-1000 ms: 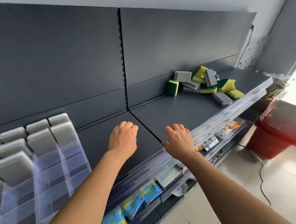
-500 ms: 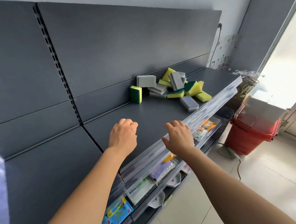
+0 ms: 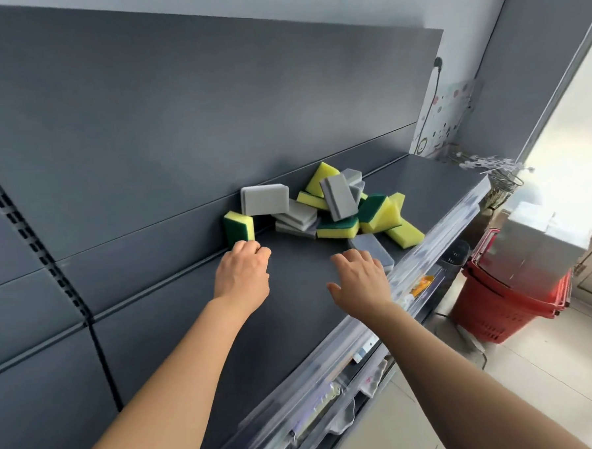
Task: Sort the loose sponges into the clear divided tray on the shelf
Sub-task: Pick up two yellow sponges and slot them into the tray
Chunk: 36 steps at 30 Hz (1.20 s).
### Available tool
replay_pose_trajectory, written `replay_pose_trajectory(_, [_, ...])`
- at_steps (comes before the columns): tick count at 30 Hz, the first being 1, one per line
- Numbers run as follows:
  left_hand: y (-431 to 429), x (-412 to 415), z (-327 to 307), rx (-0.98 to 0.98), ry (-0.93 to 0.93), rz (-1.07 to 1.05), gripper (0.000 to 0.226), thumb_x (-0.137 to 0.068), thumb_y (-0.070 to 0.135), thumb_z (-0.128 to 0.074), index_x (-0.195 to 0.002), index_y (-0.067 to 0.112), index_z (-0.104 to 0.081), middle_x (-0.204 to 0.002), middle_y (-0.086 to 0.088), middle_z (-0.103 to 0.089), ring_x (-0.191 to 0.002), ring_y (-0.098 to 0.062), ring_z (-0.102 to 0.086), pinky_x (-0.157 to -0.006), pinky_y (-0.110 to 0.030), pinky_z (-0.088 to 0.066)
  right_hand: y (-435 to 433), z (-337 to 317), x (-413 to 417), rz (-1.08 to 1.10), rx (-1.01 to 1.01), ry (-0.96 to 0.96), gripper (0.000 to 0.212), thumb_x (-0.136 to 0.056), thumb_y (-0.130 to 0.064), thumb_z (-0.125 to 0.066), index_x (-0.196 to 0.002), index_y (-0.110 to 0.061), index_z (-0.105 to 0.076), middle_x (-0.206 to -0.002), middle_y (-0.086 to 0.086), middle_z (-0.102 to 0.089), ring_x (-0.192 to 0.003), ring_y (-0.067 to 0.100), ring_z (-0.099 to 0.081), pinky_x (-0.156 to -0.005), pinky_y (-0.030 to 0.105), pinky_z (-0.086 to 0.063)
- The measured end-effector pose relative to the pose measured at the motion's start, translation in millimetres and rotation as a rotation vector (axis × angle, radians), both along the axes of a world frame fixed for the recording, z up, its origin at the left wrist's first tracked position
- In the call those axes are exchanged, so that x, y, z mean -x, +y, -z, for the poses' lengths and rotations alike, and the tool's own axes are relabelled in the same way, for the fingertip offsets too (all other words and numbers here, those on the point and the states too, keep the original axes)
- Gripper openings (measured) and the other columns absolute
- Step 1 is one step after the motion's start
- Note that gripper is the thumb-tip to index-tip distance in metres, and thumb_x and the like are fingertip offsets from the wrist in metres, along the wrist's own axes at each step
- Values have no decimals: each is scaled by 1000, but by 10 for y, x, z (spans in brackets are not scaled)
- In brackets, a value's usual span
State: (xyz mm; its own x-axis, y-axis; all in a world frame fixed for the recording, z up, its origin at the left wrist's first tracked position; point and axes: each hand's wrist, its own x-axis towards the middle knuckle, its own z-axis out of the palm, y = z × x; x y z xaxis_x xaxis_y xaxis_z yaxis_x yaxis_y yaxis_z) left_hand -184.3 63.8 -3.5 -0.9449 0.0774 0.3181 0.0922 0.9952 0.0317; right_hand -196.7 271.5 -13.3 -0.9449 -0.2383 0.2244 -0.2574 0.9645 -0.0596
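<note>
Looking along a long dark grey metal shelf (image 3: 308, 292) with a matching back panel; no longer facing the clear divided plastic tray, seen at the far left a second ago and now out of frame. On the floor past the shelf end, a stack of red plastic baskets (image 3: 508, 302). Against the back panel, much nearer than half a second ago, a loose heap of grey and yellow-and-green rectangular sponges (image 3: 334, 205). Moved up from the front rail to that heap: left hand (image 3: 242, 275) with fingers loosely curled and holding nothing, knuckles right at the foot of a yellow sponge with a dark green scouring face (image 3: 239, 229) standing on edge, contact impossible to tell; right hand (image 3: 359, 282) with fingers spread and released, tips just over the near end of a flat grey sponge (image 3: 371, 246) lying just apart from the heap. Means picking up about to start, probably one sponge per hand, followed by a carry back left to the tray
</note>
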Motion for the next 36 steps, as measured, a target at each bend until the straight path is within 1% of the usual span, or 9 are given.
replay_pose_trajectory(7, [-23, 764, 67, -46, -29, -183, 59, -84, 24, -64, -134, 19, -33, -149, -9, -18, -117, -28, -42, -87, -36, -42, 117, 84, 871, 50, -13, -1, 40, -84, -41, -59, -115, -18, -49, -122, 4, -49, -116, 26, -42, -94, 36, -34])
replay_pose_trajectory(11, [-75, 991, 155, -70, -123, -293, 68, -85, 27, -64, -141, 21, -25, -148, -10, -17, -115, -28, -43, -81, -35, -45, 167, 187, 1210, 79, -1, -52, 52, -83, -40, -60, -127, -18, -41, -132, 10, -39, -122, 29, -38, -99, 37, -33])
replay_pose_trajectory(14, [-54, 1071, 181, -106, -114, -362, 56, -84, 29, -65, -130, 18, -36, -138, -10, -28, -102, -27, -49, -67, -34, -44, 192, 242, 1409, 92, 6, -101, 59, -83, -38, -62, -132, -18, -35, -135, 13, -35, -120, 31, -39, -98, 36, -35])
replay_pose_trajectory(17, [-12, 1104, 135, -161, -87, -439, 39, -84, 37, -65, -108, 10, -48, -122, -10, -37, -87, -25, -52, -60, -34, -44, 197, 277, 1541, 75, -36, -82, 57, -81, -29, -63, -130, -18, -36, -121, 10, -44, -109, 29, -43, -91, 34, -36])
replay_pose_trajectory(21, [0, 1033, 137, -268, 8, -469, 13, -87, 13, -60, -95, 7, -54, -112, -10, -42, -74, -24, -45, -55, -36, -36, 190, 321, 1629, -2, -41, -67, 49, -77, -20, -58, -124, -20, -45, -113, 6, -50, -107, 28, -43, -89, 34, -35])
replay_pose_trajectory(23, [35, 970, 165, -295, 43, -487, 14, -84, 6, -58, -97, 7, -53, -112, -10, -42, -74, -24, -47, -55, -35, -35, 167, 319, 1649, -58, -18, -43, 46, -76, -24, -56, -121, -21, -49, -112, 3, -55, -108, 28, -45, -87, 36, -34])
replay_pose_trajectory(29, [215, 779, 178, -452, 84, -627, 30, -81, 10, -56, -109, 15, -46, -114, -5, -39, -72, -21, -43, -53, -32, -32, 95, 308, 1524, -260, 298, -12, 40, -79, -25, -63, -116, -17, -51, -99, 3, -59, -90, 26, -57, -62, 31, -37])
replay_pose_trajectory(32, [251, 631, 138, -509, 74, -698, 31, -82, 13, -55, -111, 18, -46, -115, -3, -40, -74, -22, -44, -57, -33, -34, 62, 282, 1438, -362, 469, 27, 39, -78, -27, -68, -113, -17, -54, -94, 2, -62, -89, 26, -57, -61, 30, -36])
replay_pose_trajectory(36, [270, 377, 110, -612, 92, -775, 30, -82, 13, -53, -109, 26, -51, -115, 2, -38, -81, -22, -46, -63, -33, -38, -42, 210, 1290, -417, 710, -84, 43, -76, -31, -72, -109, -19, -47, -91, -4, -58, -87, 21, -57, -61, 29, -36])
